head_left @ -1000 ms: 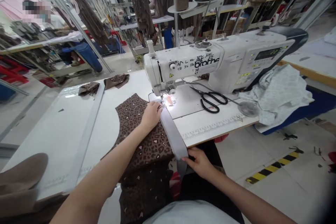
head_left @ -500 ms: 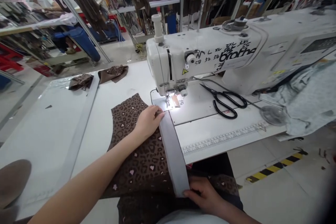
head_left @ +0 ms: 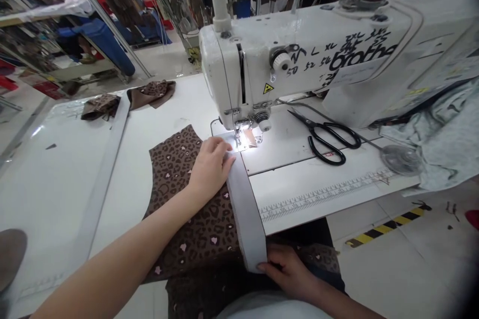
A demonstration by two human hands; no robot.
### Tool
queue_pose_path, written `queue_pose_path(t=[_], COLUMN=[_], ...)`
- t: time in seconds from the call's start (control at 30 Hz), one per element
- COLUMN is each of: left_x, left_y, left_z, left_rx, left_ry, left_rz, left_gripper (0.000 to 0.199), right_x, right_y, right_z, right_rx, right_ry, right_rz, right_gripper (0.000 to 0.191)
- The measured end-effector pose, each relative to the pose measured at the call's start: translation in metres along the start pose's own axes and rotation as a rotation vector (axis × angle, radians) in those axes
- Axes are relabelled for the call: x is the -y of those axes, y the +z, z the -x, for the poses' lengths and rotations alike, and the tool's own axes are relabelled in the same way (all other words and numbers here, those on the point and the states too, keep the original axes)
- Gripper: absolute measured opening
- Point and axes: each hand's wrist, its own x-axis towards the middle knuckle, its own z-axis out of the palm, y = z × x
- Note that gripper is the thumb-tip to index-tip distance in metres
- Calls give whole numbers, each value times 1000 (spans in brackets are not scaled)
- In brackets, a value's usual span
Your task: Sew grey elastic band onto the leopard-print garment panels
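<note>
Your leopard-print fabric (head_left: pixel 175 169) lies on the table (head_left: pixel 127 179), hanging over its near edge. Your left hand (head_left: pixel 211 167) presses on it, fingers slightly bent and close together, beside the sewing machine's needle. The grey strip (head_left: pixel 245 209) runs down its right side to your right hand (head_left: pixel 286 269), which pinches the lower end between thumb and curled fingers. Black scissors (head_left: pixel 325 137) lie farther right.

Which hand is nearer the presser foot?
Left. The left hand is close beside the presser foot; the right hand pinches the lower end of the grey strip, farther away.
</note>
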Motion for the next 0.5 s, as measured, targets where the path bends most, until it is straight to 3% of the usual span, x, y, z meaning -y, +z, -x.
queue_pose_path(t=[0.1,0.23,0.37,0.5], left_x=[-3,-10,-12,-7], left_y=[0,-3,-6,-5], left_z=[4,18,32,26], left_rx=[82,236,222,223], left_ry=[163,203,201,219], left_rz=[-155,-153,-75,-51], left_gripper=[20,30,41,42], right_x=[1,-1,-2,0], right_y=[-1,0,1,-1], right_z=[-1,0,-4,-11], right_rx=[21,38,33,14], right_ry=[-8,-17,-30,-26], right_rz=[7,42,55,54], right_gripper=[28,25,24,24])
